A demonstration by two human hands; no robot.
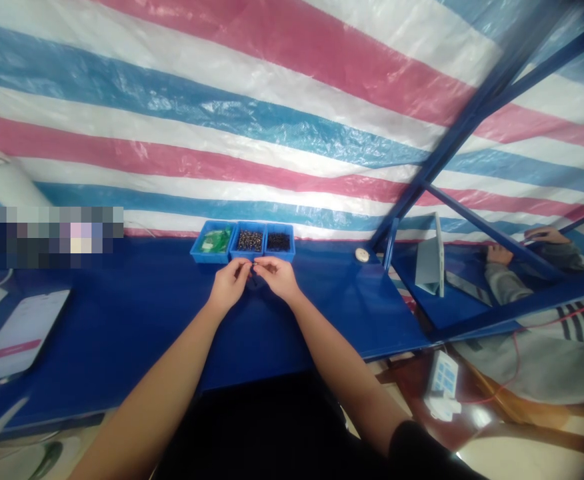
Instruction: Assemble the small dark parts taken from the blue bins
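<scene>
My left hand (229, 283) and my right hand (281, 277) meet fingertip to fingertip above the blue table (122, 313), just in front of three small blue bins. Both hands are pinched on a tiny dark piece between them that I cannot make out. The left bin (213, 242) holds green pieces. The middle bin (249, 241) holds small dark and metallic parts. The right bin (279, 242) holds small black parts.
A phone (17, 333) with a white screen lies at the table's left. A small round white object (362, 254) sits by a blue frame post (392, 243). At the right, another person's hands (499, 254) work near a standing tablet (432, 257). A striped tarp hangs behind.
</scene>
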